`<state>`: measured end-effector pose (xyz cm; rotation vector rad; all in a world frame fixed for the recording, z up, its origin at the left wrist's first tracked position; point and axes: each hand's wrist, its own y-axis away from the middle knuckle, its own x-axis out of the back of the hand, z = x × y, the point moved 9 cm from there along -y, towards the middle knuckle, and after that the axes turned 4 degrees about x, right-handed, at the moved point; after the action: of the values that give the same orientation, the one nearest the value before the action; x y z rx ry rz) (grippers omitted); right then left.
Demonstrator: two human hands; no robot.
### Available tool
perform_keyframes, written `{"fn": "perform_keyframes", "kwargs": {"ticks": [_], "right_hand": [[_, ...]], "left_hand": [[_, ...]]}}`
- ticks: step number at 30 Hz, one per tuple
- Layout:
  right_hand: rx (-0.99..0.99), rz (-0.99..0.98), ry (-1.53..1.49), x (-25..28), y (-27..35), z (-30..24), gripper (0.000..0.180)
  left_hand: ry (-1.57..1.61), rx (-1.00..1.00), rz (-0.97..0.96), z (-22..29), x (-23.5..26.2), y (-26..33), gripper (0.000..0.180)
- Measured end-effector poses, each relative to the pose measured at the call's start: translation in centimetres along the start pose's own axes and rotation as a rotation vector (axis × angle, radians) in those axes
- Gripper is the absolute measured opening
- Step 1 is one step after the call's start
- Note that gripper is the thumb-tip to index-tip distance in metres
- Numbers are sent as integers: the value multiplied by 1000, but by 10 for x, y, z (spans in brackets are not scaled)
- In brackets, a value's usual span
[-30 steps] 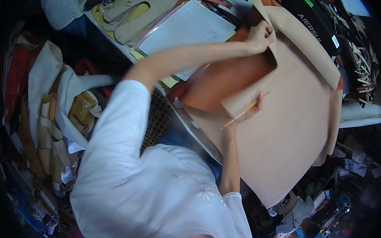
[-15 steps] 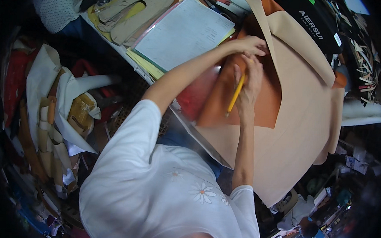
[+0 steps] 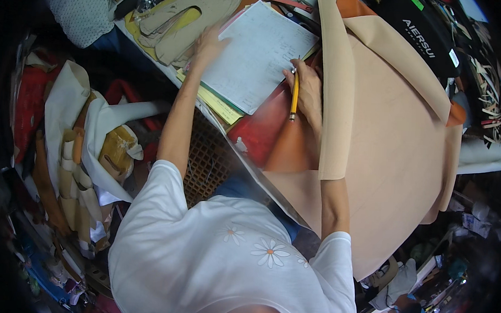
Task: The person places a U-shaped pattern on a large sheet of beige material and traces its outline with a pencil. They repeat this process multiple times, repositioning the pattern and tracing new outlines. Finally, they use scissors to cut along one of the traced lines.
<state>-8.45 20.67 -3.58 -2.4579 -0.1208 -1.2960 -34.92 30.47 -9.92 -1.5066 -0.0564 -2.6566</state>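
Right hand (image 3: 309, 91) is closed round a yellow pencil (image 3: 294, 95), tip pointing down toward the person, hand parked at the right edge of the white paper sheet (image 3: 256, 55). Left hand (image 3: 208, 44) lies flat, fingers spread, pressing the sheet's left corner, gripping nothing. The sheet itself sits on a stack of yellow & green papers (image 3: 219, 104), up at the far-left of the worktop (image 3: 272, 174).

Just right of the sheet: a big tan leather piece (image 3: 398, 153), its near edge folded over in a long strip (image 3: 335, 104). Under it, below-right of the sheet, orange-red leather (image 3: 268, 135) shows. Above-left of the sheet, beige cut-out patterns (image 3: 195, 17). Black bag (image 3: 421, 29) well right of the sheet, beyond the tan piece.

Step, as I read it: checking or noting sth on the sheet, w/ the leather marking paused. Pencil isn't in writing pose, so next move prob needs it turned tip-to-paper, left hand pinning the sheet so it won't slide off the stack.
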Motion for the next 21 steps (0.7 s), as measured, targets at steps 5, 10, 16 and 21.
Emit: {"fn": "perform_keyframes", "kwargs": {"ticks": [5,10,16,21], "right_hand": [[-62,-17,-51,27,-12,26,34],[-39,117,-126,27,-45,42,19],[-80,283,-77,16,-77,50,27],[-168,183,9,1,-88,64,39]], "left_hand": [[377,5,-251,-39,-14,-22,55],[429,-88,-382,-30,-15,-32,55],[72,-166,-236,2,11,-9,54],[267,-282,216,57,58,-26,32]]}}
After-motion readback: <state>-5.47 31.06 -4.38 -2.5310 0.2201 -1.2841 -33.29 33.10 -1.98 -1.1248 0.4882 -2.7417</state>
